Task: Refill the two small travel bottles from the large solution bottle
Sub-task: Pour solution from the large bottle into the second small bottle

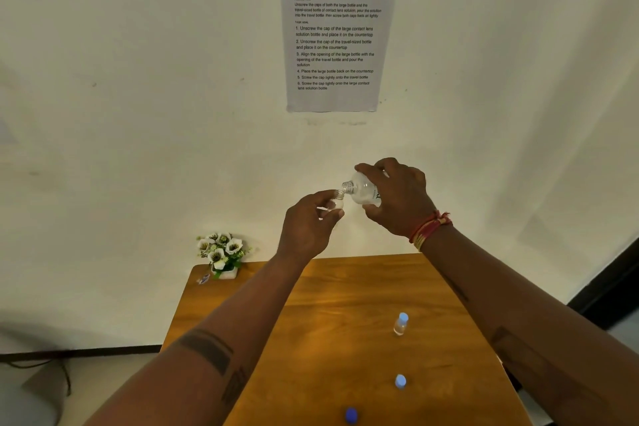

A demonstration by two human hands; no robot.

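Observation:
My right hand (pixel 397 199) grips the large clear solution bottle (pixel 363 191), uncapped and tipped to the left. Its neck touches the open mouth of a small travel bottle (pixel 337 201), held upright in my left hand (pixel 307 226). Both are raised high above the wooden table (pixel 328 339). The second small travel bottle (pixel 401 323), clear with a light blue cap on, stands on the table to the right. A loose light blue cap (pixel 400 381) lies nearer to me. A dark blue cap (pixel 351 415) sits at the bottom edge of the view.
A small pot of white flowers (pixel 223 254) stands at the table's far left corner against the wall. A printed instruction sheet (pixel 337 26) hangs on the white wall. The table's right edge drops off beside a dark skirting.

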